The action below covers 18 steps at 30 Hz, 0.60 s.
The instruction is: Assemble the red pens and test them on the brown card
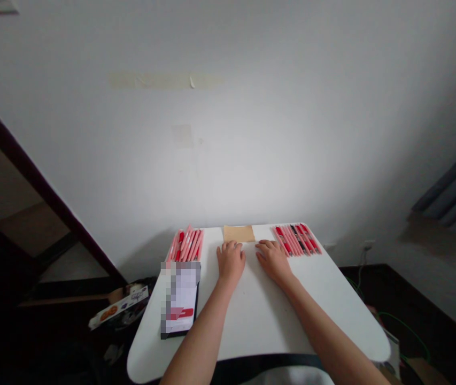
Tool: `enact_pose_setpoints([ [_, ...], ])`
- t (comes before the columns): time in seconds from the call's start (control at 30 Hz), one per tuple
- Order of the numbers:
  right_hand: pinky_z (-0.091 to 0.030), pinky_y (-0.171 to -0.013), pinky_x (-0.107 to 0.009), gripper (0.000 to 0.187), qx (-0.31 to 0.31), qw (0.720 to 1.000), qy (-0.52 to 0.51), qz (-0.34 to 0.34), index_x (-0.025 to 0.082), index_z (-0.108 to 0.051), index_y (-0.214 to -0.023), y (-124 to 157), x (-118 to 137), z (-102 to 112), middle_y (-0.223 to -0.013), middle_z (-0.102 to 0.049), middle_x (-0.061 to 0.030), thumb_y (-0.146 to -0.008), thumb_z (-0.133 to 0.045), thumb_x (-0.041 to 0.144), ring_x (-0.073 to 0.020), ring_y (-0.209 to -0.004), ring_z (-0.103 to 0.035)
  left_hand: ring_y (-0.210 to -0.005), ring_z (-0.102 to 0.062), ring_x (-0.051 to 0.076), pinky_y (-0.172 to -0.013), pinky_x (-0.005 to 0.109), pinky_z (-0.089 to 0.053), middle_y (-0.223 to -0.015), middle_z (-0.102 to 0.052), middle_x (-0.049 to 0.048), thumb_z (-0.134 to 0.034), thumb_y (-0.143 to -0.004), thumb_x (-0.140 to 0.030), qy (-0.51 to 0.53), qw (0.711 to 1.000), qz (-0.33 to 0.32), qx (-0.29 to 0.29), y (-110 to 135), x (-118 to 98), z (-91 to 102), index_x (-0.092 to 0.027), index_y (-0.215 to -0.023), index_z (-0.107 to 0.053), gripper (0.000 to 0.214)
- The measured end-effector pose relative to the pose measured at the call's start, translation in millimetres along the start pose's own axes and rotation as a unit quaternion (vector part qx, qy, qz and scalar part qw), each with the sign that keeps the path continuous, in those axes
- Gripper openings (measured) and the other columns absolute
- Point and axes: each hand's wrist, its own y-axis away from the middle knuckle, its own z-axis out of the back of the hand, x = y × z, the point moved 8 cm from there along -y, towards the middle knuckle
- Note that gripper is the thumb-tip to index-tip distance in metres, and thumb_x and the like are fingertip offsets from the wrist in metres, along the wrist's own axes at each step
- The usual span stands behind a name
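Observation:
My left hand (231, 261) rests palm down on the white table (260, 321), its fingers stretched toward the far edge and nothing in them. Beside it my right hand (272, 258) lies flat too, empty, with fingers spread. Just past the fingertips sits a tan piece of paper or card (239, 233). Close to the right hand's outer side, a row of red, pink and black pens (296, 239) lies side by side. Left of my left hand is a looser bunch of red and pink pens (186, 245).
A phone or tablet (183, 299), partly blurred out, lies at the table's left side. The wall (244, 160) stands behind the table. Several dark items and a printed long box (119, 307) are on the floor at left; a green cable (408, 321) runs at right.

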Motion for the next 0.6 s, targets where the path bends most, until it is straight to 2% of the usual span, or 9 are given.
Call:
enact_pose_setpoints([
  [0.33,-0.041,-0.091,-0.033,0.029,0.022,0.999,-0.013,0.041,0.025,-0.065,-0.113,-2.1,24.2,-3.4,-0.120,-0.063,-0.0061,-0.090,-0.047,0.023,-0.0216,-0.109,-0.051,-0.103,-0.053,0.022,-0.091,0.037,-0.040,-0.113,-0.063,0.0065,-0.045,-0.088,-0.026,-0.045,0.999,0.025,-0.004,-15.0,24.2,29.0,-0.024,-0.107,-0.065,0.029],
  [0.5,-0.040,-0.091,-0.034,0.027,0.019,0.999,-0.012,0.050,0.026,-0.066,-0.109,-1.0,31.1,-5.1,-0.121,-0.063,-0.0051,-0.092,-0.045,0.024,-0.0215,-0.110,-0.050,-0.115,-0.048,0.027,-0.097,0.046,-0.038,-0.120,-0.059,0.0108,-0.039,-0.088,-0.021,-0.121,0.988,0.082,-0.041,-16.1,54.7,44.3,-0.023,-0.108,-0.066,0.034],
  [0.6,-0.040,-0.092,-0.034,0.027,0.011,0.998,-0.019,0.051,0.026,-0.066,-0.109,-0.2,30.5,-5.2,-0.121,-0.063,-0.0045,-0.093,-0.045,0.025,-0.0216,-0.109,-0.050,-0.116,-0.048,0.030,-0.093,0.048,-0.041,-0.123,-0.057,0.0138,-0.033,-0.089,-0.015,-0.164,0.976,0.134,-0.050,-16.8,75.4,47.4,-0.019,-0.107,-0.066,0.039],
])
